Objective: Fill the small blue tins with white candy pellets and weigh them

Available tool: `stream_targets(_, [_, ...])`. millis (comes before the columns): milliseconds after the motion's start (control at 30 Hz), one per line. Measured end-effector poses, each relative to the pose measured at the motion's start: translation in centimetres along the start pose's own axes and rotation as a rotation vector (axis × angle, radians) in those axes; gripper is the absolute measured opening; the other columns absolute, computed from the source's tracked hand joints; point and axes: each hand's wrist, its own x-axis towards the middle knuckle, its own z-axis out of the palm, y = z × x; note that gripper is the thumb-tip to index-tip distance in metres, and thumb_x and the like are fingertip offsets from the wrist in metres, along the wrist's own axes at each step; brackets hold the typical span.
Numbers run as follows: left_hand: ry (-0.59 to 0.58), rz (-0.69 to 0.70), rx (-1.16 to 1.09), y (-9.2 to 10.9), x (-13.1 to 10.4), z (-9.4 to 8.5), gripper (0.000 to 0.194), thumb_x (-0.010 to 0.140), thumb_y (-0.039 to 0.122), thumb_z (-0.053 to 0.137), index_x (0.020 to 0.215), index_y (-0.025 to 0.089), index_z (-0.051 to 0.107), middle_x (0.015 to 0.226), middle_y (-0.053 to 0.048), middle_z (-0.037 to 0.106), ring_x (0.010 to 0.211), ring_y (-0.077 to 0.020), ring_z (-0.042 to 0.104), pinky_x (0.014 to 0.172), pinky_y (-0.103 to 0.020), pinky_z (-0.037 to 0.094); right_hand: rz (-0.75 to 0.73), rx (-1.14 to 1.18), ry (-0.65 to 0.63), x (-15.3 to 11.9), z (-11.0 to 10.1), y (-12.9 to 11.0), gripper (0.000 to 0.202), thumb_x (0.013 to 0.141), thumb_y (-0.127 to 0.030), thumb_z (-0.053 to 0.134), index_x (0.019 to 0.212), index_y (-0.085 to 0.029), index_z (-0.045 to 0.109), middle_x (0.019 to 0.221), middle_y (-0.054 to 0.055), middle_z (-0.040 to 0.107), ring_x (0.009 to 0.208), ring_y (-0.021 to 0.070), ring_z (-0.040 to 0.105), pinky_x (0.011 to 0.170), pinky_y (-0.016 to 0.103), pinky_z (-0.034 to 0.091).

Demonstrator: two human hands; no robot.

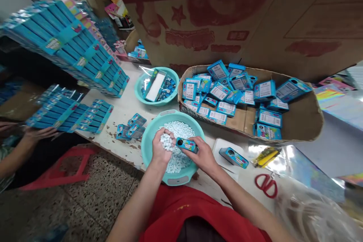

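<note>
My left hand (162,151) is cupped around a heap of small white candies (167,141) above a turquoise basin (146,155). More loose white candies (181,159) fill the bottom of that basin. Between the thumb and fingers of my right hand (204,155) is a small blue candy box (187,145), tilted toward the left palm. A dark round opening shows at its left end, close beside the heaped candies. On a white scale-like plate (218,151) to the right lies another blue box (234,157).
A cut-down carton (300,121) holds many blue boxes. Behind the candy basin stands a second turquoise basin (138,92). Several blue boxes (132,126) lie left; red scissors (266,186) lie right. Stacked display packs (79,45) rise at left, near another person's hand (42,134).
</note>
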Motion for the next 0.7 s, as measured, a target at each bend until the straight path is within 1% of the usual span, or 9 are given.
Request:
stream_targets(33, [0.006,0.050,0.009,0.0,-0.2,0.4,0.023,0.066,0.034,0.064,0.061,0.016,0.051,0.055,0.002,0.054,0.048,-0.0099,0.053,0.045,-0.020,0.041,-0.024,-0.035,-0.020,0.0,0.7,-0.1,0.026,0.074,-0.032,0.068,0.096,-0.020,0.059,0.093,0.006,0.062,0.090,0.0240,0.059,0.077,0.035,0.046])
stream_targets(100, [0.056,0.128,0.032,-0.2,-0.1,0.7,0.025,0.065,0.037,0.066,0.062,0.017,0.051,0.057,0.002,0.057,0.053,-0.0126,0.057,0.052,-0.024,0.045,-0.054,-0.097,-0.039,0.2,1.5,-0.3,0.025,0.074,-0.027,0.068,0.096,-0.020,0.059,0.094,0.007,0.063,0.092,0.0248,0.058,0.079,0.036,0.045])
stream_targets(167, [0.121,0.202,0.046,-0.5,0.1,0.7,0.026,0.066,0.038,0.067,0.064,0.017,0.052,0.057,0.002,0.057,0.054,-0.0133,0.059,0.056,-0.026,0.047,-0.074,-0.137,-0.044,0.4,1.8,-0.6,0.025,0.073,-0.025,0.069,0.096,-0.021,0.059,0.094,0.007,0.063,0.093,0.0251,0.057,0.080,0.036,0.045])
stream_targets(267, [0.138,0.276,0.083,-0.9,0.4,0.3,0.026,0.067,0.037,0.067,0.064,0.016,0.053,0.058,0.003,0.057,0.055,-0.0132,0.059,0.058,-0.027,0.048,-0.084,-0.176,-0.056,0.5,1.8,-1.0,0.028,0.073,-0.024,0.069,0.099,-0.022,0.058,0.097,0.006,0.064,0.093,0.0258,0.057,0.080,0.037,0.044])
stream_targets(367, [0.158,0.287,0.147,-1.1,0.6,0.2,0.026,0.065,0.037,0.069,0.065,0.015,0.054,0.062,0.002,0.059,0.057,-0.0133,0.060,0.057,-0.026,0.047,-0.074,-0.217,-0.070,0.4,1.7,-1.2,0.029,0.072,-0.022,0.070,0.099,-0.022,0.058,0.097,0.006,0.065,0.093,0.0267,0.057,0.079,0.037,0.043])
stream_targets(433, [0.179,0.289,0.170,-1.2,0.8,0.3,0.027,0.064,0.037,0.070,0.067,0.016,0.054,0.061,0.003,0.058,0.054,-0.0124,0.059,0.054,-0.025,0.045,-0.056,-0.228,-0.078,0.3,1.6,-1.4,0.030,0.071,-0.022,0.071,0.098,-0.023,0.058,0.097,0.005,0.066,0.094,0.0270,0.058,0.078,0.037,0.042])
stream_targets(567, [0.137,0.314,0.195,-1.3,0.9,0.5,0.028,0.067,0.038,0.069,0.065,0.016,0.053,0.055,0.004,0.055,0.050,-0.0116,0.055,0.051,-0.024,0.043,-0.031,-0.212,-0.091,0.5,1.5,-1.5,0.029,0.071,-0.022,0.071,0.097,-0.023,0.059,0.098,0.005,0.066,0.095,0.0263,0.058,0.077,0.036,0.041])
stream_targets(700, [0.120,0.333,0.235,-1.4,0.8,0.3,0.026,0.070,0.038,0.067,0.067,0.016,0.053,0.052,0.004,0.054,0.050,-0.0118,0.056,0.054,-0.024,0.044,-0.031,-0.203,-0.096,0.6,1.6,-1.3,0.028,0.070,-0.022,0.071,0.096,-0.023,0.059,0.097,0.004,0.067,0.094,0.0257,0.059,0.077,0.035,0.040])
